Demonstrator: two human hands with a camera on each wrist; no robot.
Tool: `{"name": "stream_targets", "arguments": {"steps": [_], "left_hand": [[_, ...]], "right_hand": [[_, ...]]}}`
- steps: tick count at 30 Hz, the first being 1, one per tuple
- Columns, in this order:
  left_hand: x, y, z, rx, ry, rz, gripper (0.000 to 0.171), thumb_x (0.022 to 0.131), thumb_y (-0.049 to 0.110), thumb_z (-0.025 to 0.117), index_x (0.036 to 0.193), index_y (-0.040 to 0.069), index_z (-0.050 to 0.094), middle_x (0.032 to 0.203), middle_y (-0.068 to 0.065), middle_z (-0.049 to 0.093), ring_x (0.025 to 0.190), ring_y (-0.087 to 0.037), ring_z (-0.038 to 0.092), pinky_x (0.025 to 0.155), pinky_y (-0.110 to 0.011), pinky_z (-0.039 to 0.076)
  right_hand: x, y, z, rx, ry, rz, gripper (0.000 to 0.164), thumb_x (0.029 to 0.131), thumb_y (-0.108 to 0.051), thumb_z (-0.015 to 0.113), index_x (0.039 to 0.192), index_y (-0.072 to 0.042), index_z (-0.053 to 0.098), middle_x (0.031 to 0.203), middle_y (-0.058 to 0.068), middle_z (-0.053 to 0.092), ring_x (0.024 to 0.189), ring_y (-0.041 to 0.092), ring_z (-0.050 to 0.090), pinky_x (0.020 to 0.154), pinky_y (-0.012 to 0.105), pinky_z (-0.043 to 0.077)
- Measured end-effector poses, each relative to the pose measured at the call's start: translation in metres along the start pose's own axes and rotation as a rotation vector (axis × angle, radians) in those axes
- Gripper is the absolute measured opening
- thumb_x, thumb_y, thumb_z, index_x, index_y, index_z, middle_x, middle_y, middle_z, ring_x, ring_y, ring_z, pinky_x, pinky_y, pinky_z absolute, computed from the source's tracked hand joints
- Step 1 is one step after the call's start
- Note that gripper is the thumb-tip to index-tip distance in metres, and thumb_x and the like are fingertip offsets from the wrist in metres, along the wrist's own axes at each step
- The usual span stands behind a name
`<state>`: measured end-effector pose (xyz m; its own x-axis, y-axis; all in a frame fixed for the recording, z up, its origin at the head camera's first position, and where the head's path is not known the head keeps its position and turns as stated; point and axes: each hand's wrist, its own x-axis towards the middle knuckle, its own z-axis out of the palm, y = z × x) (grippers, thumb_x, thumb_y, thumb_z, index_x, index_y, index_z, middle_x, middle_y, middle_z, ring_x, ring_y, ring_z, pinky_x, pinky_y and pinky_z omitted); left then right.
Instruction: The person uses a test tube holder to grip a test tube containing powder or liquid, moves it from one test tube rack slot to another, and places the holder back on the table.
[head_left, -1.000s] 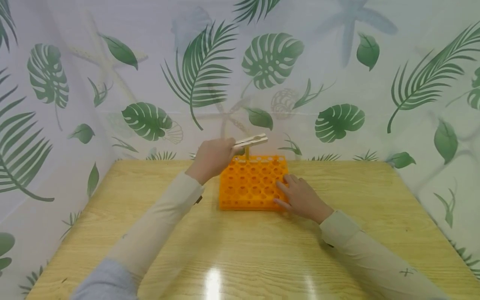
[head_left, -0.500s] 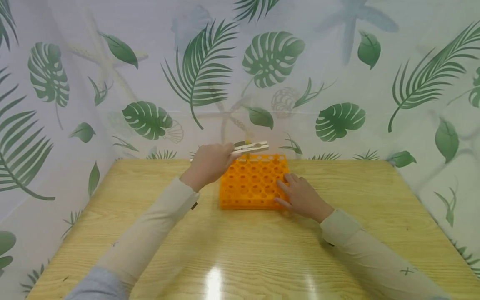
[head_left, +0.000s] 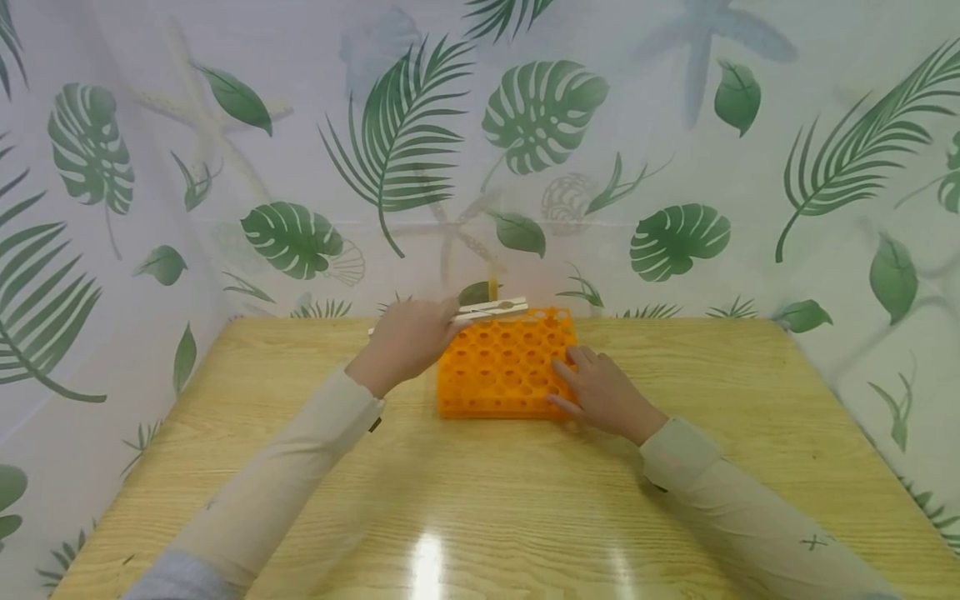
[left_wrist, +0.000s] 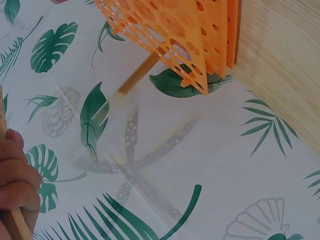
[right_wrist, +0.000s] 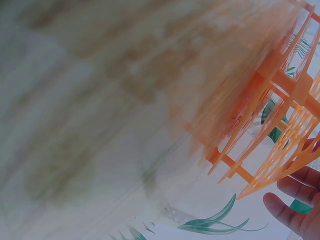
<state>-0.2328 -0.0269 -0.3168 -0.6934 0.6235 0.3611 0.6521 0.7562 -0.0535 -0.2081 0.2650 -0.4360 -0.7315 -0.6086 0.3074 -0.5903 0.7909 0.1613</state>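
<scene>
An orange test tube rack stands at the far side of the table. A single test tube with amber contents sticks up out of its top; in the head view the upper end of this tube shows behind the clamp. My left hand grips a wooden test tube clamp at the rack's back left. The left wrist view shows the left fingers curled round the clamp's wood, apart from the tube. My right hand rests on the rack's right side, its fingers spread and fairly straight.
The wood-grain table stretches in front of the rack and to both sides. Just behind its far edge hangs a leaf-printed white cloth. Much of the right wrist view is blurred by something close to the camera.
My left hand and the clamp have come down and somewhat left, so the tube's upper end now shows above the clamp. The right hand and the rack have stayed put.
</scene>
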Motion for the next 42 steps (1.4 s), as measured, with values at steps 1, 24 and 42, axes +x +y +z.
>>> {"name": "stream_targets", "arguments": {"steps": [1,24,42], "left_hand": [[-0.002,0.0,0.0,-0.002,-0.001,0.0,0.032,0.096,0.035,0.052,0.078,0.01,0.049,0.055,0.004,0.027,0.045,-0.013,0.03,0.041,-0.024,0.021],[-0.047,-0.005,0.006,-0.064,0.036,0.043,0.028,0.094,0.034,0.055,0.103,0.01,0.044,0.048,0.005,0.031,0.038,-0.009,0.021,0.038,-0.02,0.014],[-0.09,-0.033,0.025,-0.043,0.035,-0.057,0.022,0.094,0.029,0.057,0.096,0.013,0.043,0.051,0.006,0.026,0.041,-0.009,0.021,0.04,-0.021,0.015]], "right_hand": [[0.0,0.0,0.0,0.002,0.003,-0.002,0.043,0.088,-0.046,0.061,0.106,-0.007,0.058,0.091,0.011,0.05,0.075,0.023,0.044,0.057,0.032,0.038],[-0.002,0.001,0.0,0.017,0.01,0.003,0.042,0.088,-0.045,0.06,0.105,-0.007,0.057,0.089,0.011,0.049,0.075,0.023,0.044,0.058,0.032,0.037],[-0.001,0.001,0.0,-0.007,0.05,-0.021,0.043,0.085,-0.046,0.064,0.103,-0.007,0.056,0.088,0.011,0.049,0.073,0.023,0.043,0.055,0.031,0.034]]}}
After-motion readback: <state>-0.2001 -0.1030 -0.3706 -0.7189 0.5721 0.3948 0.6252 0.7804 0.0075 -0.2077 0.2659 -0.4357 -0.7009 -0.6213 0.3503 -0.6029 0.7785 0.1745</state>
